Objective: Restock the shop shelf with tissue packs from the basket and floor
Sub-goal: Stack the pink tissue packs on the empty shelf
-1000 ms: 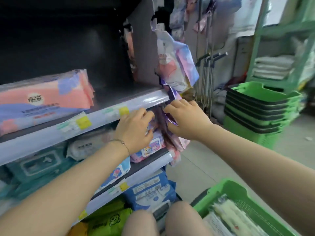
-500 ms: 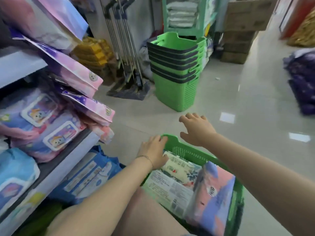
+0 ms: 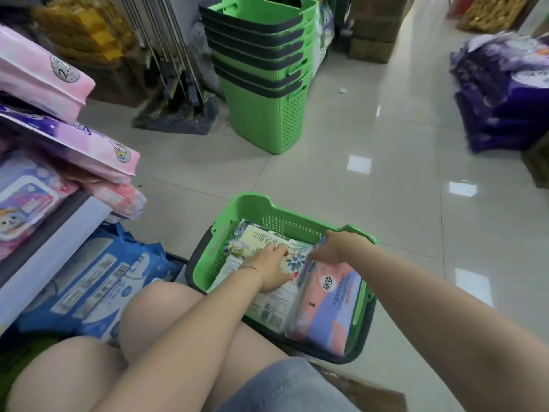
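Observation:
A green basket (image 3: pixel 258 200) stands on the floor in front of my knees. It holds a white floral tissue pack (image 3: pixel 261 236) on the left and a pink and purple tissue pack (image 3: pixel 326 304) on the right. My left hand (image 3: pixel 269 269) lies on the floral pack, right beside the pink pack; its grip is not clear. My right hand (image 3: pixel 338 245) has its fingers closed over the far end of the pink and purple pack. The shop shelf (image 3: pixel 59 242) is at the left, with wipe packs (image 3: pixel 26 197) on it.
Blue packs (image 3: pixel 98 281) lie on the floor under the shelf, by my left knee. A stack of green baskets (image 3: pixel 264 69) stands ahead, with mops (image 3: pixel 178 84) to its left. Purple packs (image 3: pixel 505 93) are piled at the right. Tiled floor lies between them.
My view swung from the shelf down to the basket. Both hands left the shelf, reached over the basket and have come down onto the packs inside it.

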`<state>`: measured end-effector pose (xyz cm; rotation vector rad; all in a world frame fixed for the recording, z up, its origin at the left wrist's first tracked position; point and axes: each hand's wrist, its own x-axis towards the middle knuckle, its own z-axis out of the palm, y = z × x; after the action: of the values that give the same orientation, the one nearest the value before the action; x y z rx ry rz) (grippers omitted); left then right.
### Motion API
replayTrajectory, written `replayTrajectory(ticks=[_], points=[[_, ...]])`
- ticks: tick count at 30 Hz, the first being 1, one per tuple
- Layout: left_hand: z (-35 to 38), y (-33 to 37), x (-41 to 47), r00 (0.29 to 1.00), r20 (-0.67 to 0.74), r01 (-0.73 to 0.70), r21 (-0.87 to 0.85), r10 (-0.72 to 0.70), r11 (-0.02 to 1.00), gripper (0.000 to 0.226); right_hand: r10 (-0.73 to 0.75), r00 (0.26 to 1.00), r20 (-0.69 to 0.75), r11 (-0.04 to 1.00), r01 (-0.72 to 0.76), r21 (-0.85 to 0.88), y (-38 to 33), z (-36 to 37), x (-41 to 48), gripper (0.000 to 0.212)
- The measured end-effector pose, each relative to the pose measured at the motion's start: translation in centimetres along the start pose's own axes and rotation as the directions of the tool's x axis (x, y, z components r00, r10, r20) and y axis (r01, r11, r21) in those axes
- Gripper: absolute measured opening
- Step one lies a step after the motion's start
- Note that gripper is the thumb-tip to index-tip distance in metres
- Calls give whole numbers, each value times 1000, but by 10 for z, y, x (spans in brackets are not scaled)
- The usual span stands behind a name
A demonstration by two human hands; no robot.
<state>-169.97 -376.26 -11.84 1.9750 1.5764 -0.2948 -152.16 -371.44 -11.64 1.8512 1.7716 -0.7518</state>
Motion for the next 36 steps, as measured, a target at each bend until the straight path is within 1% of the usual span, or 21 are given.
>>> replayTrajectory(ticks=[2,5,8,10,12,14,16,18,19,21,22,24,26,28,29,30,31,33,34,35,36], points=[[-5,-4,-2,999,-12,31,-25,-31,999,52,6,999,43,994,-10,109,-2,0,0,86],[-16,-7,-5,998,-20,55,-77,-56,996,51,16,999,37,990,-22,140,-5,2,-2,84],[-25,-10,-10,998,-31,50,-110,-54,993,49,27,999,-22,986,-23,166,-9,3,-4,84],[-31,-13,-15,998,-39,45,-142,-51,989,47,16,997,-75,972,2,234,-15,-4,-6,82],[-39,-15,-23,996,-73,32,-172,-46,985,44,-27,992,-125,945,65,320,-24,-18,-10,81],[-49,-17,-35,987,-161,-18,-194,-14,981,38,-76,977,-197,901,152,406,-33,-37,-18,71],[-60,-24,-47,961,-275,-53,-177,3,983,33,-100,958,-271,824,232,517,-43,-58,-26,60],[-72,-36,-61,924,-382,-64,-212,-22,975,32,-103,939,-329,728,296,619,-54,-78,-32,59],[-78,-45,-68,907,-417,-61,-265,-57,962,34,-99,928,-360,688,325,649,-60,-87,-35,62],[-89,-60,-83,868,-470,-58,-417,-160,907,40,-89,904,-418,621,379,686,-73,-103,-43,64],[-95,-67,-91,839,-498,-65,-489,-217,870,41,-89,891,-445,591,407,697,-80,-111,-50,61],[-106,-77,-107,774,-533,-78,-616,-342,784,42,-94,862,-498,530,466,708,-95,-123,-61,48],[-115,-84,-123,726,-533,-140,-733,-434,666,45,-93,840,-534,483,507,714,-112,-134,-73,38],[-124,-89,-143,715,-514,-221,-810,-474,544,42,-99,821,-563,466,538,702,-130,-144,-86,38],[-128,-92,-153,708,-520,-266,-823,-477,501,48,-108,813,-572,455,552,699,-139,-149,-94,43],[-132,-95,-163,701,-530,-299,-826,-477,478,56,-123,807,-577,443,565,696,-149,-155,-103,50],[-136,-96,-174,688,-543,-325,-824,-482,464,59,-144,801,-581,430,579,692,-158,-160,-112,58],[-145,-101,-196,644,-582,-396,-809,-496,435,54,-185,785,-591,412,608,679,-177,-173,-130,68],[-149,-104,-207,619,-601,-429,-798,-505,423,52,-202,773,-601,401,625,669,-187,-179,-139,69],[-153,-108,-218,593,-625,-465,-781,-509,418,56,-218,758,-615,385,646,660,-197,-186,-148,68],[-157,-113,-229,557,-658,-493,-753,-507,436,65,-230,740,-632,370,667,647,-206,-192,-156,65]])
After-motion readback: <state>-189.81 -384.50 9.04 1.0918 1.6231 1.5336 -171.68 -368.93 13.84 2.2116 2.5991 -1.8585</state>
